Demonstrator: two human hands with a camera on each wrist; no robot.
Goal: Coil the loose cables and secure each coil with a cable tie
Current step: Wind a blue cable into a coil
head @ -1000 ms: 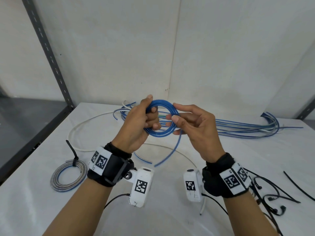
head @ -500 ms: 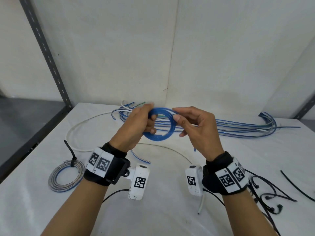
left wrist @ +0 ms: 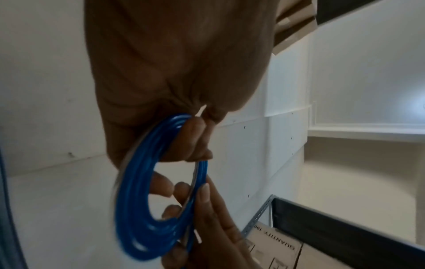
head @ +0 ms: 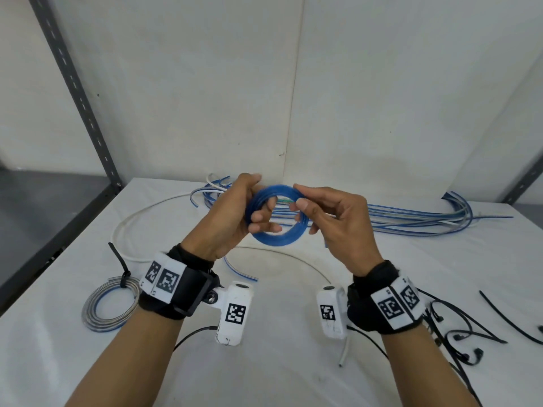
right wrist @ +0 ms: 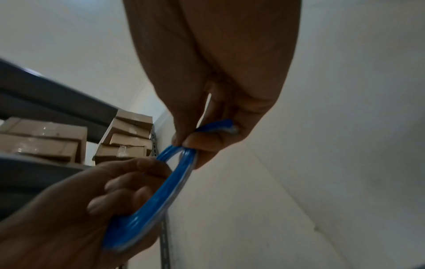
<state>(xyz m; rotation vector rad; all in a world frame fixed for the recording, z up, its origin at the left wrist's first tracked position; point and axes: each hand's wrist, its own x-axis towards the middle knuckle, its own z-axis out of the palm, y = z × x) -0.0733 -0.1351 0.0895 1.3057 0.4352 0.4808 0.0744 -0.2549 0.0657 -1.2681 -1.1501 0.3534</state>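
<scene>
L hand (head: 227,218) wrapped round left side of blue coil (head: 276,245), fingers through the loop; R hand (head: 338,224) pinching right rim, thumb + forefinger. Coil held mid-frame, above table (head: 279,362). Coiling step looks abt done, not tied yet. Next: probably free R hand, fetch black tie from cable ties (head: 458,336) lower right w/o letting loops spring. Tied grey coil (head: 110,306) lower left; loose cables (head: 411,221) upper right.

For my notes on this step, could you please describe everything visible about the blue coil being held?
The blue coil is several turns of thin, glossy, plastic-looking blue cable wound into a small round ring. It is held in the air above the white table, tilted, with no tie visible on it. The left hand grips its left side, fingers through the ring; the right hand pinches its right side between thumb and forefinger.
</scene>
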